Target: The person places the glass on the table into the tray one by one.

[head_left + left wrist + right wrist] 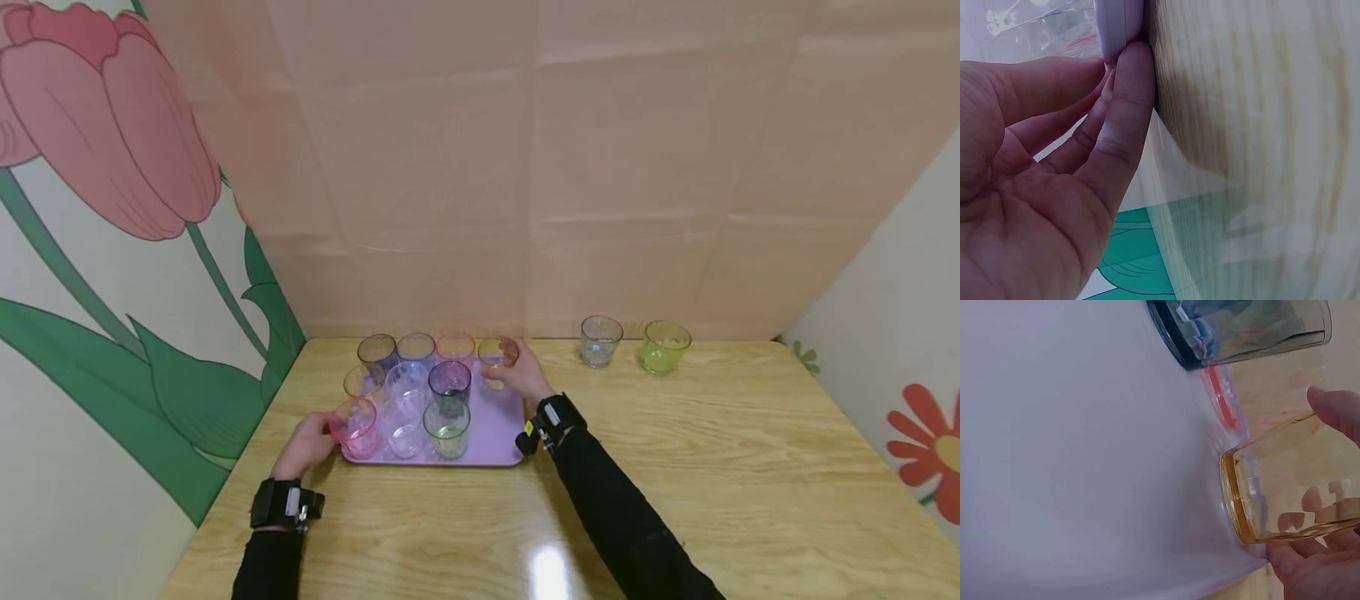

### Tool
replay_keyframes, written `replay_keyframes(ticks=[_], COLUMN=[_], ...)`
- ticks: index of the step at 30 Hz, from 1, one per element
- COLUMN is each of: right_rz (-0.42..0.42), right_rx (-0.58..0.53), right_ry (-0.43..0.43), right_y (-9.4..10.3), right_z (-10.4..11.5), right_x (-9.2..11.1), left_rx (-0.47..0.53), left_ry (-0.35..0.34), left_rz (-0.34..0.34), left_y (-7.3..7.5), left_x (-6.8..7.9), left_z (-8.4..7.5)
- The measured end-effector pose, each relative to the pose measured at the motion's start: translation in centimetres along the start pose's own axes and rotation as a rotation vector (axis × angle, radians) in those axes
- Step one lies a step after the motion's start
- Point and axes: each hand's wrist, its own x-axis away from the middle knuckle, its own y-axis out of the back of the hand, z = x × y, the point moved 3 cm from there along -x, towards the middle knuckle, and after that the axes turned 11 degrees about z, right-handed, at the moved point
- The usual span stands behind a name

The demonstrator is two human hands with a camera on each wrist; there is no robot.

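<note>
At the near left corner of the lilac tray [498,429], my left hand [306,446] pinches the rim between thumb and fingers; the left wrist view shows the tray edge [1112,31] between them. My right hand [527,377] holds an amber glass [492,353] by its sides at the tray's far right corner. In the right wrist view, the base of this amber glass [1233,497] is at the tray surface; whether it touches is unclear. Several tinted glasses stand on the tray, among them a pink glass [355,429], a green glass [447,429] and a dark glass [450,382].
Right of the tray, a pale blue glass [601,340] and a yellow-green glass [664,346] stand near the back edge of the wooden table [720,467]. A beige sheet [525,167] hangs behind the table, with painted walls on both sides.
</note>
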Motion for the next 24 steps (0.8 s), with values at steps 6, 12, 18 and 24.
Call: replay_keyframes(ticks=[6,12,18,24], right_rz=[0.011,0.014,0.017,0.020], right_rx=[0.011,0.041,0.093,0.112], right_ry=[0.007,-0.010,-0.018,-0.032], right_y=[0.13,0.31,0.26,0.09], right_z=[0.17,0.25,0.50,0.74], right_x=[-0.68,-0.98,-0.99,-0.88], left_rx=[-0.016,-0.017,-0.016,-0.024], left_ry=[0.015,0.001,0.005,0.000], left_rz=[-0.002,-0.003,0.000,0.001], left_y=[0.00,-0.04,0.00,0.09], left_x=[0.02,0.03,0.14,0.21], left_z=[-0.02,-0.31,-0.41,-0.34])
